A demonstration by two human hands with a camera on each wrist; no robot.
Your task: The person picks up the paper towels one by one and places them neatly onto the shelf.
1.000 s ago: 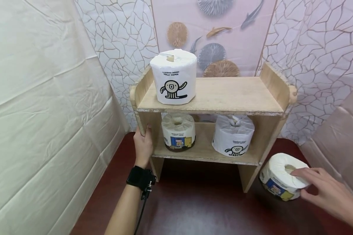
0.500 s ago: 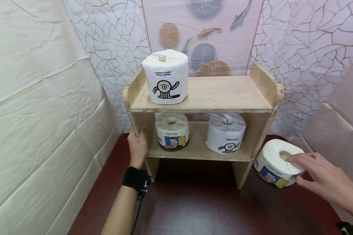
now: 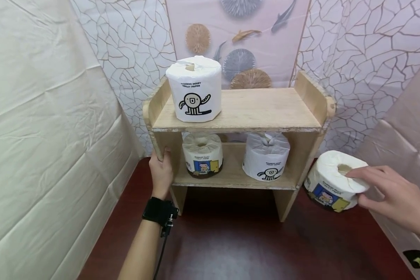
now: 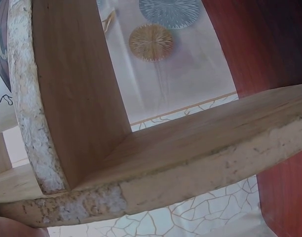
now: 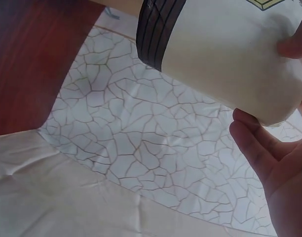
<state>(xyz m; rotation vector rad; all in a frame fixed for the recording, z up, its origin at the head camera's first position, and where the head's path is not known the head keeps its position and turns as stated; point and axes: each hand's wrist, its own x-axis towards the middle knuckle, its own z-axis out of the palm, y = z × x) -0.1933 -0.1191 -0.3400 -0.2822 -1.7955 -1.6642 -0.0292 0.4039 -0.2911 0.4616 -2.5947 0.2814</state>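
Note:
My right hand [image 3: 395, 190] grips a wrapped toilet paper roll [image 3: 330, 182] by its rim, right of the wooden shelf unit [image 3: 266, 111]. The roll tilts above the dark red table; in the right wrist view its wrapper [image 5: 215, 64] is held between thumb and fingers. With my left hand [image 3: 161, 171] I hold the front edge of the shelf's left side panel. A white roll [image 3: 195, 91] stands on the top board at left. On the middle board stand a roll with a blue-and-yellow print [image 3: 202, 157] and a white roll [image 3: 266, 159].
The dark red tabletop [image 3: 227, 249] lies under and in front of the shelf. Cream padded fabric [image 3: 49, 155] walls the left side, and similar fabric [image 3: 409, 116] the right. A crackle-patterned cloth [image 3: 129, 50] hangs behind.
My right hand has raised the held toilet paper roll a little. The shelf and its rolls appear shifted left in view, while my left hand keeps its hold on the side panel.

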